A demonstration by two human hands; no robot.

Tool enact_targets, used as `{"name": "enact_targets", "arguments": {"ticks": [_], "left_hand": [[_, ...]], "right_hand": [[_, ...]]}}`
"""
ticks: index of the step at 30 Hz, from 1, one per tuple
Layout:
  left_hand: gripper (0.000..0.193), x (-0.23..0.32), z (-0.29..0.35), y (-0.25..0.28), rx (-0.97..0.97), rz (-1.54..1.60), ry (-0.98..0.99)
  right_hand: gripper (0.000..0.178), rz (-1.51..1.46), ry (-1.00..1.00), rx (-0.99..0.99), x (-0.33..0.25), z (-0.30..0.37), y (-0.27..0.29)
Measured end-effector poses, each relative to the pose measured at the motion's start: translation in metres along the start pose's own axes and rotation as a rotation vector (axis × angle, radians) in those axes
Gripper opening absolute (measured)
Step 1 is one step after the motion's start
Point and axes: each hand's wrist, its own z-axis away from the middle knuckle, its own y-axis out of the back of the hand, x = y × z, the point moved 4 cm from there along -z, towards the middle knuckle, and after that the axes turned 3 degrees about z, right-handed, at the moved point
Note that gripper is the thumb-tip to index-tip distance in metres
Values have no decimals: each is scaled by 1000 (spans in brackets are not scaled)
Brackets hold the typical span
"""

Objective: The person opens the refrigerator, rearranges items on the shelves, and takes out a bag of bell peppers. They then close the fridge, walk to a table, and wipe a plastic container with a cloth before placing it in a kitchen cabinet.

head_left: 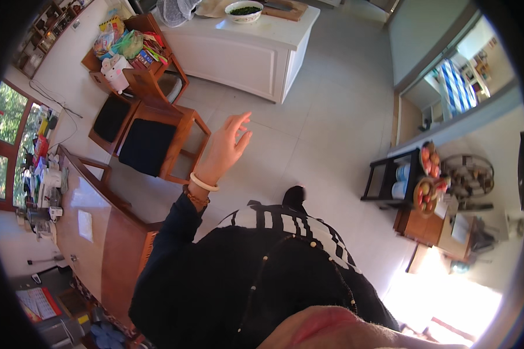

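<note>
My left hand (230, 142) is raised out in front of me above the tiled floor, its fingers loosely bent and the thumb apart from them. Nothing is in it. Around that wrist sit a pale bangle (204, 182) and a brown beaded bracelet (197, 199). The nearest thing to the hand is a wooden chair (186, 125) with a black seat cushion (148, 146), just to its left and apart from it. My right hand does not show.
A white counter (239, 61) ahead bears a bowl of chopped greens (243, 11) and a cutting board (285, 10) with a knife. Bags (128, 43) fill another chair. A wooden table (108, 232) stands left, a black rack (384, 180) with fruit baskets (426, 198) right.
</note>
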Motion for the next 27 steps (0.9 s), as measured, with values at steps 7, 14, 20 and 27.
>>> {"name": "enact_targets", "arguments": {"ticks": [7, 14, 20, 27], "left_hand": [[45, -51, -160, -86, 55, -33, 187], [43, -109, -330, -149, 15, 68, 120], [43, -102, -446, -254, -254, 167, -27], [45, -29, -452, -327, -551, 199, -235]], "right_hand": [[24, -262, 161, 336, -180, -190, 312], [26, -640, 525, 496, -378, -278, 446], [41, -291, 121, 352, -276, -300, 333], [41, -47, -331, 110, -136, -236, 191]]}}
